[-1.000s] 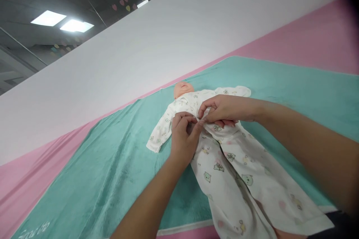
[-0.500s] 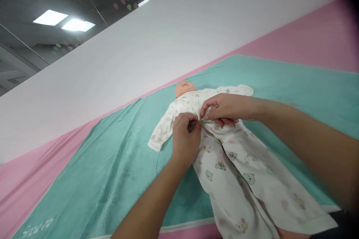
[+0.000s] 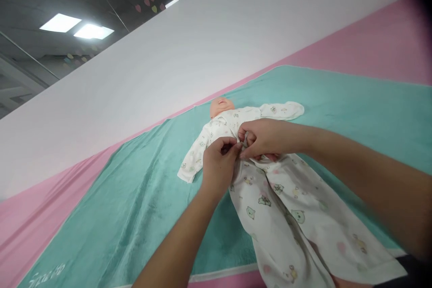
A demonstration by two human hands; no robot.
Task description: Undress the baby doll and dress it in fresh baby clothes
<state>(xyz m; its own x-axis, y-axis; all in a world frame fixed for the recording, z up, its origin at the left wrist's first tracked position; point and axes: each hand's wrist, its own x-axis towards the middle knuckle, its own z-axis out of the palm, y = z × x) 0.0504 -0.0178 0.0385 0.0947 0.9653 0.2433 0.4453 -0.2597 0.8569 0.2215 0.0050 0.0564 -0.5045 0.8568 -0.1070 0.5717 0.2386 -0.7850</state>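
A baby doll (image 3: 222, 107) lies on its back, dressed in a white romper (image 3: 299, 216) printed with small animals. Its sleeves spread to both sides, and the legs of the garment stretch towards me with an open gap between them. At the waist, my left hand (image 3: 218, 164) pinches with thumb and forefinger on a thin tie string. My right hand (image 3: 265, 137) meets it from the right, fingers curled round a short whitish stretch of the same tie string (image 3: 245, 137). The fingers hide most of the string and the cloth beneath them.
Under the doll a teal blanket (image 3: 141, 193) with a white edge is spread over a pink cover (image 3: 381, 40). Behind it rises a plain white wall panel (image 3: 162, 72). Above the panel are heart stickers and ceiling lights.
My right hand has dropped slightly and its fingers have curled in, with a whitish strip now showing between them. My left hand has shifted a little to the left.
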